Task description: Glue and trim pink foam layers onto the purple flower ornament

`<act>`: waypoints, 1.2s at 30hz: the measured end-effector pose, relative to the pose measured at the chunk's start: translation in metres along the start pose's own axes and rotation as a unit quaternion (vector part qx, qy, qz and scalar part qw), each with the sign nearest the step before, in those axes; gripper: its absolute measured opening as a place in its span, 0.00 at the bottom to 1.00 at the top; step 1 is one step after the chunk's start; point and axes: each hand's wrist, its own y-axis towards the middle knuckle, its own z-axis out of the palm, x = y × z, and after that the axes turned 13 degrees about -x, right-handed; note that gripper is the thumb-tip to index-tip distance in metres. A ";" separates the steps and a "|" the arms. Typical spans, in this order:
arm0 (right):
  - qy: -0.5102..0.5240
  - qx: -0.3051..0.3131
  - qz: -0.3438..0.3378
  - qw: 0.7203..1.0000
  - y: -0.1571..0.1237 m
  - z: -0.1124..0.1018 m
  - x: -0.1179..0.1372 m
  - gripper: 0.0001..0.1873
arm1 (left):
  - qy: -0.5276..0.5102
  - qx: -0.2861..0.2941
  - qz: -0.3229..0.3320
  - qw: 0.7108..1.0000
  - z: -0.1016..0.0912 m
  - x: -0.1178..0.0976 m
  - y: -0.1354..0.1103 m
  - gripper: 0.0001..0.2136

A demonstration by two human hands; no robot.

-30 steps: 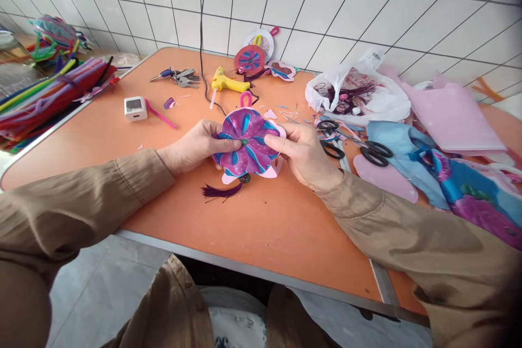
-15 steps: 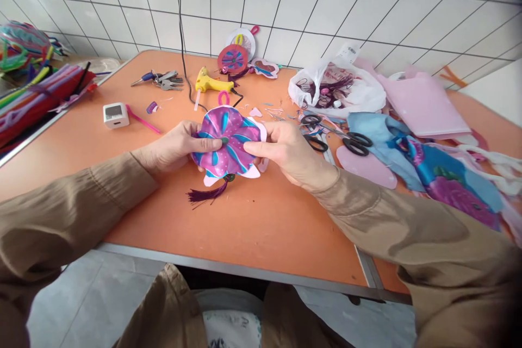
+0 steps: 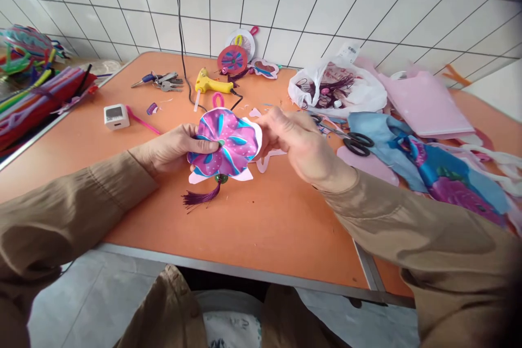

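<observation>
A flower-shaped fabric ornament (image 3: 234, 144), pink-purple with blue streaks and a green centre, is held above the table. Its backing is pale pink-white, and a pink loop (image 3: 218, 100) stands at its top. Below hang a dark green bead (image 3: 221, 179) and a purple tassel (image 3: 203, 196). My left hand (image 3: 175, 148) is closed on the ornament's left side, thumb pressed near the centre. At its right edge is my right hand (image 3: 299, 144), thumb off the front and fingers bent beside the white backing. Whether those fingers grip anything is unclear.
Behind lie a yellow glue gun (image 3: 212, 82), keys (image 3: 165, 80) and finished ornaments (image 3: 232, 58). Scissors (image 3: 358, 144), blue cloth (image 3: 381, 133) and a white bag of tassels (image 3: 367, 92) are on the right. A small white device (image 3: 116, 117) and pipe cleaners (image 3: 44, 98) lie left.
My right hand has moved right and its thumb has come off the front of the flower. The ornament has shifted slightly left, still held by my left hand.
</observation>
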 end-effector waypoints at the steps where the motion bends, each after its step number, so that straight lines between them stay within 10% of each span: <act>1: -0.005 -0.016 -0.020 1.000 0.000 -0.003 0.003 0.27 | -0.014 0.005 -0.013 1.000 0.001 -0.001 -0.001 0.12; 10: -0.016 0.114 -0.090 0.989 -0.002 -0.015 0.014 0.21 | -0.102 0.064 -0.048 0.992 0.005 -0.004 -0.005 0.15; 15: -0.009 0.083 -0.147 0.986 -0.009 0.003 0.009 0.01 | -0.139 0.122 -0.072 0.980 0.010 0.005 -0.010 0.13; 24: -0.040 0.030 -0.059 0.997 -0.016 0.007 0.020 0.03 | -0.126 0.189 -0.130 0.965 0.006 0.016 -0.008 0.17; 36: -0.045 0.030 -0.034 0.998 -0.008 0.002 0.014 0.05 | -0.108 0.132 -0.088 0.981 0.012 0.009 -0.011 0.14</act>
